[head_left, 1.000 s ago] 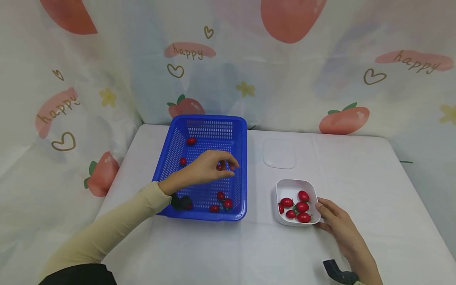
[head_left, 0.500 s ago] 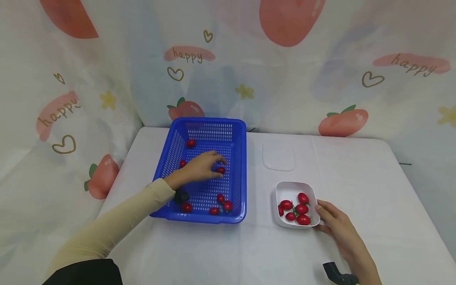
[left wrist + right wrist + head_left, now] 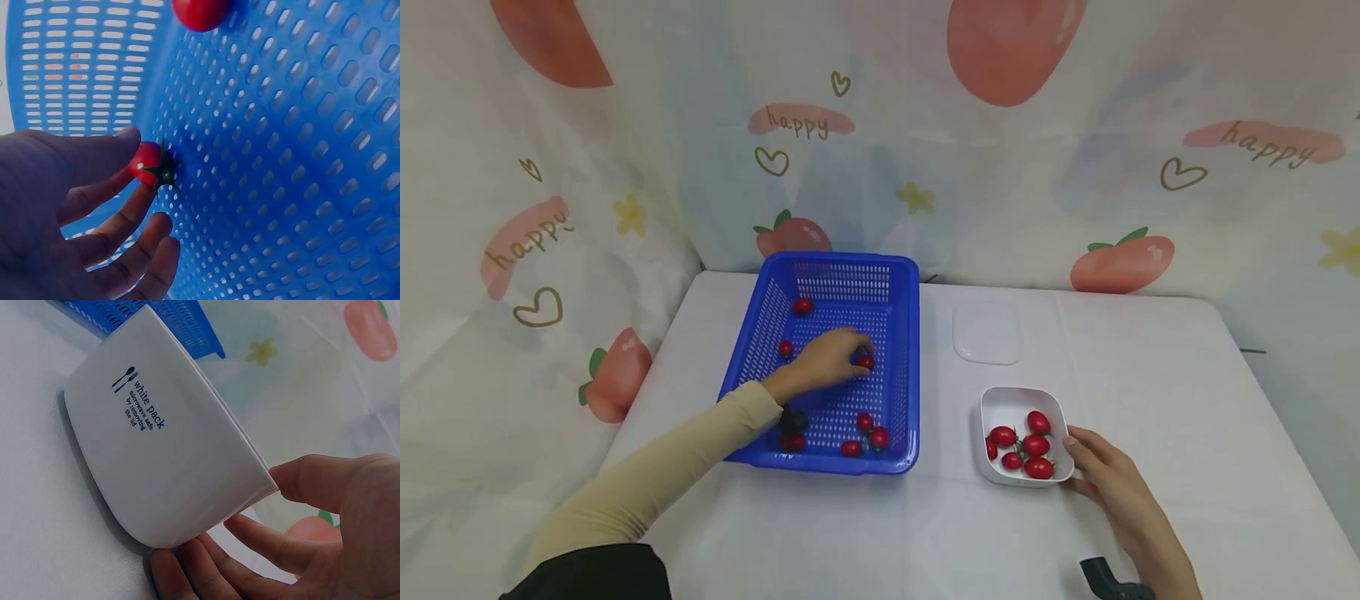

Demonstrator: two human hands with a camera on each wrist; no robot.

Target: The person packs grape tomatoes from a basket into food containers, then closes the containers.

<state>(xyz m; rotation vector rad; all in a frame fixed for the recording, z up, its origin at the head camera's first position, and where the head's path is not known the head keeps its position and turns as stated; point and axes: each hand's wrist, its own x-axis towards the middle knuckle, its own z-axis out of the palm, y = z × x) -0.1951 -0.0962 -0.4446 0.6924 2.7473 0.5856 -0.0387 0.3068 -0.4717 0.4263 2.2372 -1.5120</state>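
Inside the blue plastic basket (image 3: pixel 901 375), my left hand (image 3: pixel 823 360) pinches a cherry tomato (image 3: pixel 145 165) between thumb and fingers. The tomato's green stem end faces the basket's perforated floor in the left wrist view. My right hand (image 3: pixel 1116 479) holds the near right corner of a white square food container (image 3: pixel 169 444), its thumb at the rim and fingers against the outer side. Several cherry tomatoes (image 3: pixel 1036 446) with green stems lie in that container, which stands on the table.
More cherry tomatoes lie scattered in the basket, with a cluster (image 3: pixel 878 438) at its near right corner and one (image 3: pixel 802 307) toward the back. A clear lid (image 3: pixel 987 333) lies flat behind the container. A printed curtain (image 3: pixel 1000 183) hangs behind the white table (image 3: pixel 955 533).
My left hand has moved down and slightly left from above the basket, and its fingers have closed on the tomato. My right hand stays at the container.
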